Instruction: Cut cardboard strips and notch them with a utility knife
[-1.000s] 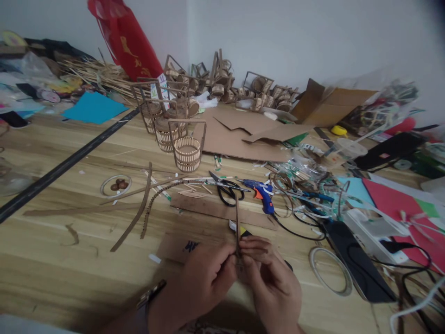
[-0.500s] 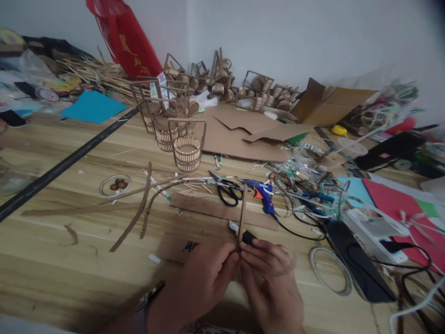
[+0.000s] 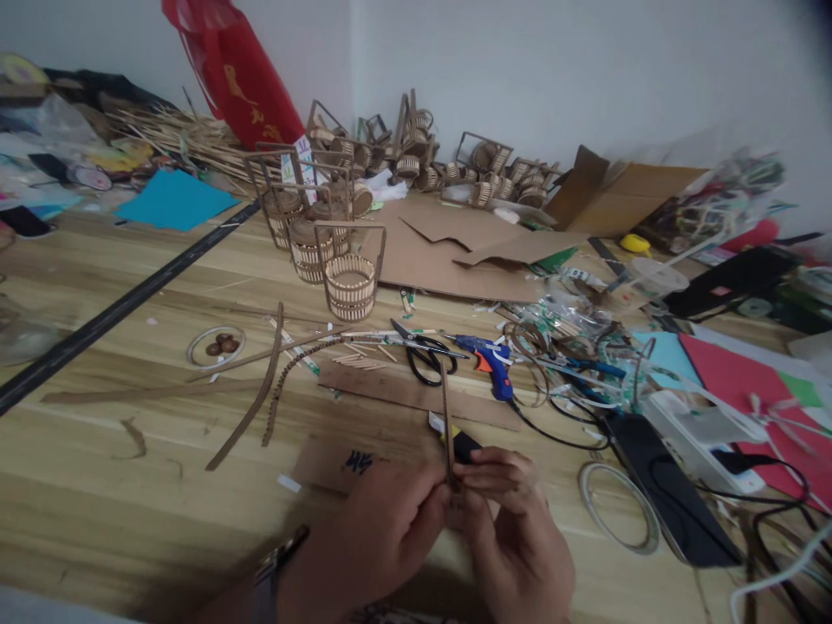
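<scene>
A narrow brown cardboard strip (image 3: 446, 412) rises from between my two hands and points away over the table. My left hand (image 3: 396, 511), with a watch on its wrist, pinches the strip's near end. From the other side, the fingers of my right hand (image 3: 513, 529) close on the same end; the fingertips partly hide it. Just beyond them lies a yellow and black utility knife (image 3: 464, 445), partly covered by the strip and my fingers. Black-handled scissors (image 3: 425, 357) and a blue glue gun (image 3: 490, 357) rest farther off.
Small slatted buckets with handles (image 3: 351, 286) stand beyond the work area, before a large cardboard sheet (image 3: 448, 264). Loose cardboard strips (image 3: 256, 407) lie left. On the right are a tape ring (image 3: 617, 507), a phone (image 3: 669, 485) and a white power strip (image 3: 698, 433).
The strip's far end has swung left and come slightly nearer. My right hand has shifted a little right, its thumb now bent more; both hands remain at the strip's near end.
</scene>
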{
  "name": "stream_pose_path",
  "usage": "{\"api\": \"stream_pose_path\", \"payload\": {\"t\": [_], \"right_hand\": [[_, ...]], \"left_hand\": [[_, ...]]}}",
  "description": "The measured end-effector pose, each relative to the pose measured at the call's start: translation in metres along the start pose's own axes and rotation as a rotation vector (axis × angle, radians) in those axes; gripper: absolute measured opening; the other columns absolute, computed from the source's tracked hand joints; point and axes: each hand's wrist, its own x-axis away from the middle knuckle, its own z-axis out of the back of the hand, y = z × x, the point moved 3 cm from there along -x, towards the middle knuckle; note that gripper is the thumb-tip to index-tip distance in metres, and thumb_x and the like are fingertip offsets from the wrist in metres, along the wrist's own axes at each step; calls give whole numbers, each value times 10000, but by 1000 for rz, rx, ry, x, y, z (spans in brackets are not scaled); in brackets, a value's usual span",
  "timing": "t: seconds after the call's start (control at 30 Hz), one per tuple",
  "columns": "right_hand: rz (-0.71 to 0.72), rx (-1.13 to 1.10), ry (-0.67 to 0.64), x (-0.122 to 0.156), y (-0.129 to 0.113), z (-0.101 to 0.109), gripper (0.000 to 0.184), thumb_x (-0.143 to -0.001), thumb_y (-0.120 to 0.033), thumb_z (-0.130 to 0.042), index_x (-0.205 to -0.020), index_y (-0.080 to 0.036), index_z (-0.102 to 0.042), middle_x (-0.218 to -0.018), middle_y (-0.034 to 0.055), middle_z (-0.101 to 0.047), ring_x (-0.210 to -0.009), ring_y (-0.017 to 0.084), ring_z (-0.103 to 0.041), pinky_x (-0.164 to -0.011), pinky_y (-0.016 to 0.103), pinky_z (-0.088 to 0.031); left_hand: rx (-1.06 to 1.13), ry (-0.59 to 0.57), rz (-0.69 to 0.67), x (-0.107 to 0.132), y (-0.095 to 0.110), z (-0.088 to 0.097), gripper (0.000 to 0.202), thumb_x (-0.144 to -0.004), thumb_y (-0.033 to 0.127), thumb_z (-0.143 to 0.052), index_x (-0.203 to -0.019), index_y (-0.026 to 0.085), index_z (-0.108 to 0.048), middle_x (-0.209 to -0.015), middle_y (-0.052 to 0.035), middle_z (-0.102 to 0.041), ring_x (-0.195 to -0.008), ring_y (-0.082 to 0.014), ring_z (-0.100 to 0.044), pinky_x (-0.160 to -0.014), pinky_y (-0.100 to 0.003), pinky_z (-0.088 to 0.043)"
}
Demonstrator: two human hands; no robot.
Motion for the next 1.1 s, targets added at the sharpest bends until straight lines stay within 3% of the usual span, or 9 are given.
{"api": "stream_pose_path", "payload": {"t": [0.33, 0.53, 0.87, 1.1], "right_hand": [[122, 141, -37, -2, -4, -1, 92, -913, -163, -594, -954, -232, -640, -848, 26, -760, -913, 210, -673, -815, 377, -468], [132, 186, -32, -6, -6, -3, 113, -952, -183, -556, -923, -263, -631, -815, -15, -776, -786, 191, -699, -799, 373, -439], [-93, -90, 16, 4, 1, -4, 116, -930, -142, -549, -928, -243, -606, -803, 19, -731, -821, 204, -693, -784, 381, -505], [12, -62, -4, 0, -1, -1, 125, -917, -126, -560, -948, -240, -599, -817, 19, -750, -816, 206, -709, -775, 394, -515]], "left_hand": [[-5, -53, 70, 0, -9, -6, 322, -1059, 306, -288, -961, 210, -579, -840, -22, -683, -737, -177, -623, -651, -275, -400], [-39, 11, 44, -2, -4, -4, 342, -1061, 296, -295, -859, 214, -559, -708, 8, -617, -628, -161, -567, -600, -271, -370], [-85, 4, -25, 3, -2, -3, 297, -1040, 253, -316, -865, 214, -552, -750, -5, -635, -691, -170, -597, -647, -272, -408], [8, -42, 20, -2, -5, -3, 341, -1064, 370, -310, -925, 207, -577, -803, -12, -677, -706, -169, -623, -619, -266, -398]]}}
